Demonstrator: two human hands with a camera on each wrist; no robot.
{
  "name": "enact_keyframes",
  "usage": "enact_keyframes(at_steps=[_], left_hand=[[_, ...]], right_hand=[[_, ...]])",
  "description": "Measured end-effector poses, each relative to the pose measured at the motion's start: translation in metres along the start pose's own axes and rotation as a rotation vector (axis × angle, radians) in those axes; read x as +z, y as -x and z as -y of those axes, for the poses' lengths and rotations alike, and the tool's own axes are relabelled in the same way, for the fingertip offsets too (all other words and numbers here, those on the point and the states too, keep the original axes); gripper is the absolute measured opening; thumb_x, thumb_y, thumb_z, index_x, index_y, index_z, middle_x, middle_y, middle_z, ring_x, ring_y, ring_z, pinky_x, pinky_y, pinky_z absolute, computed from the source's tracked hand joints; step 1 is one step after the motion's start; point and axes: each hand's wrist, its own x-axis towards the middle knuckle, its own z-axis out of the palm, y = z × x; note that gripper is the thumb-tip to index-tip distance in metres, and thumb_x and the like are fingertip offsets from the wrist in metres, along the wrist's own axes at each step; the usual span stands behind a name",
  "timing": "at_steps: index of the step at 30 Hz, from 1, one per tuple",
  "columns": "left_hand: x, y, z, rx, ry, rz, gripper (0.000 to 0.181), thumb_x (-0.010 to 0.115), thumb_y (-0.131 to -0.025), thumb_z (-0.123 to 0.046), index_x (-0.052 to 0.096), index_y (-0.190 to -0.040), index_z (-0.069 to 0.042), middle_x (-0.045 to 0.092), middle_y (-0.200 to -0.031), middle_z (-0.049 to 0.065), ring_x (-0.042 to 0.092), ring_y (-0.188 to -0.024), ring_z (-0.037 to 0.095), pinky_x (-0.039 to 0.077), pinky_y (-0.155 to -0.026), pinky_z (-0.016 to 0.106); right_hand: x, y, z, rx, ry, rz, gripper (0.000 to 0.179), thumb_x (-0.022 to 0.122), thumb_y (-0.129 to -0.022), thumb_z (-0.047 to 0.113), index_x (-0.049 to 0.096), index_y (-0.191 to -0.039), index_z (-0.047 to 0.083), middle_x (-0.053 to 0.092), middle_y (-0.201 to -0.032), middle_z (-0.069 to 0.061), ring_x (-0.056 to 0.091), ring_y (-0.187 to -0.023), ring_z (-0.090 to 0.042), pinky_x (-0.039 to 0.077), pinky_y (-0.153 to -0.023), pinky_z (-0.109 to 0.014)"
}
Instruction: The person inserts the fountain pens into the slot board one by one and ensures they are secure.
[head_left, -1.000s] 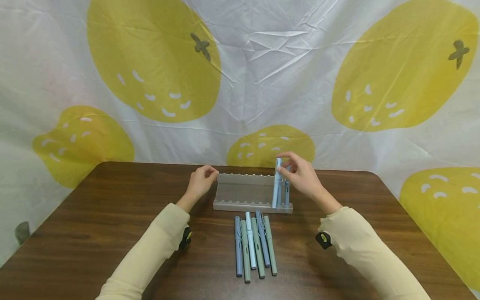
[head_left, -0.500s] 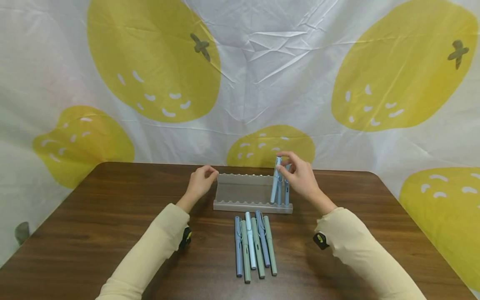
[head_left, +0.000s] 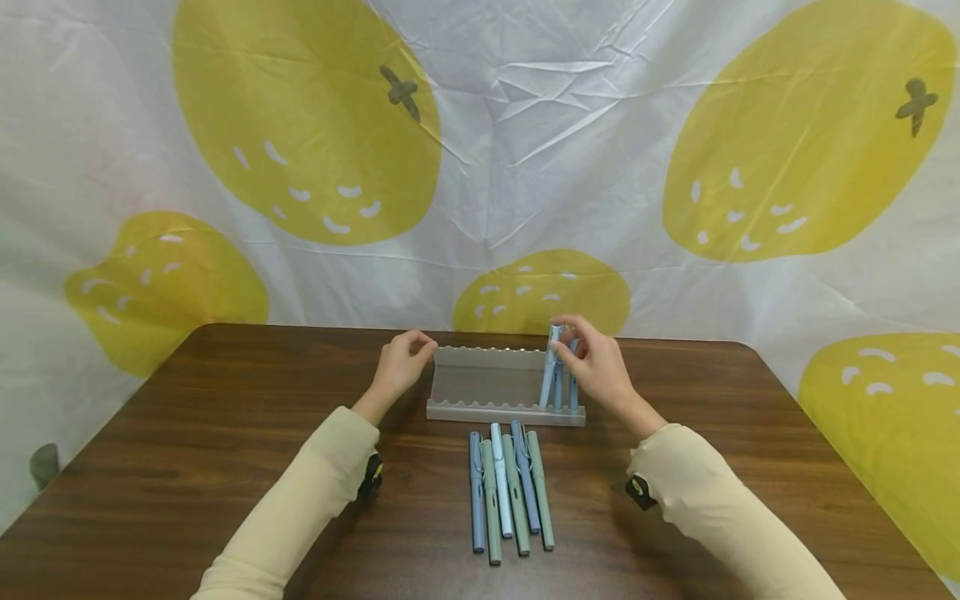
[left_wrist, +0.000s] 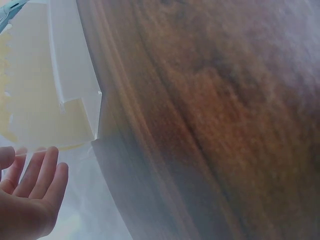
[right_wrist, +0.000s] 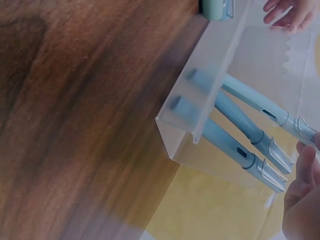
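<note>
My right hand point(head_left: 600, 362) pinches a light blue pen point(head_left: 549, 379) near its capped top. The pen leans in the right part of a clear, scalloped pen stand point(head_left: 487, 377), its lower end behind the front lip. Two more blue pens point(right_wrist: 227, 145) lean in the notches to its right, partly hidden by the right hand in the head view. My left hand point(head_left: 402, 364) pinches the stand's upper left corner; in the left wrist view its fingers point(left_wrist: 45, 172) are at the clear edge.
On the dark wooden table point(head_left: 300, 467), several blue and green pens point(head_left: 513, 492) lie side by side in front of the stand. A white cloth with yellow fruit shapes point(head_left: 315, 125) hangs behind the table's far edge.
The held pen has shifted slightly left and then downward, its lower end now behind the stand's front lip. The right hand lowered with it; the left hand stayed put.
</note>
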Motion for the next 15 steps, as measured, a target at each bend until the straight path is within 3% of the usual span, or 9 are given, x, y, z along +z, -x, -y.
enact_keyframes(at_steps=[15], left_hand=[[0.001,-0.0005,0.001,0.003,0.004,0.0,0.02,0.053,-0.09,-0.018,0.062,-0.093,-0.001,0.064,-0.083,0.013,0.06,-0.075,0.023,0.045,-0.072,0.038]], right_hand=[[0.0038,-0.0003,-0.0007,0.01,-0.029,0.067,0.03,0.062,-0.083,0.013,0.056,-0.113,0.012,0.062,-0.078,-0.002,0.044,-0.048,-0.01,0.036,-0.044,-0.027]])
